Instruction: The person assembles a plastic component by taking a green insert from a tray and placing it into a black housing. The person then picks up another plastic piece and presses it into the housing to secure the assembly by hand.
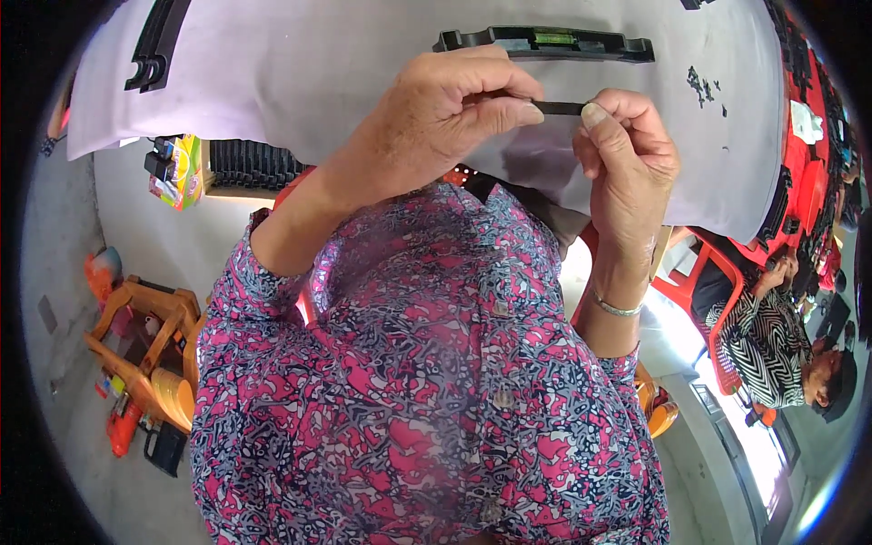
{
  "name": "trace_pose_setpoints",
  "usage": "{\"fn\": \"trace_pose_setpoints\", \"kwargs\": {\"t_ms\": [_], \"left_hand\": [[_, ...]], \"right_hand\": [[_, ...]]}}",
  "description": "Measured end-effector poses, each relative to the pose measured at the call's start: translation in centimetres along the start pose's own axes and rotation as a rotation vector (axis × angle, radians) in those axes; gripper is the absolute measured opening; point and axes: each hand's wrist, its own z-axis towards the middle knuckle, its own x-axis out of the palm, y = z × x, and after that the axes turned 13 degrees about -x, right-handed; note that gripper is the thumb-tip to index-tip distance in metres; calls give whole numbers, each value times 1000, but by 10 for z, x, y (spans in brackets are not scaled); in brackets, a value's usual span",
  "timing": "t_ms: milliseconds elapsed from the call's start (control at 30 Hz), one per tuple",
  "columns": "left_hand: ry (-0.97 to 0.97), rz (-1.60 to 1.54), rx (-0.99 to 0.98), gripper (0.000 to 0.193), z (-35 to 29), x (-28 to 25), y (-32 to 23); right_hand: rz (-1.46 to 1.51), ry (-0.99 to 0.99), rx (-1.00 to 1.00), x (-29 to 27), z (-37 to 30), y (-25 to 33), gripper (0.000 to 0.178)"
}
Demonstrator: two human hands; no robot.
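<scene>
Between my two hands stretches a short, thin black strip (559, 108), held over the near part of the cloth-covered table. My left hand (454, 104) pinches its left end between thumb and fingers. The right end sits in a pinch of my right hand (627, 141), whose wrist wears a metal bracelet. Just beyond my hands lies a long black plastic spirit level (590, 47) with a greenish vial in its middle. My left hand overlaps its near left part. What the strip is for its kind, I cannot make out.
Small black pieces (699, 86) lie scattered at the table's right. Black molded parts (156, 45) rest at the far left. Below the left edge are a crate of black parts (250, 166) and a colorful box (182, 173). Another person (763, 336) sits at the right by a red-covered table.
</scene>
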Motion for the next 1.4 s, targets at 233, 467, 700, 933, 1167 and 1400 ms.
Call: {"fn": "trace_pose_setpoints", "kwargs": {"t_ms": [233, 467, 700, 933, 1167, 1400], "left_hand": [[33, 11, -7, 16, 6, -1, -2], [-44, 49, -10, 18, 12, -4, -7], [-304, 431, 242, 43, 35, -12, -7], [-194, 426, 170, 42, 55, -5, 24], [-116, 314, 117, 45, 65, -10, 28], [-164, 292, 177, 52, 67, -5, 37]], "right_hand": [[-176, 33, -21, -3, 2, 7, 3], [-203, 4, -3, -2, 13, 12, 6], [-276, -52, 25, -21, 56, 2, 8], [-470, 49, 156, -21, 82, -5, 13], [-574, 31, 164, -7, 83, -4, 12], [-580, -76, 102, -3, 74, -7, 16]]}}
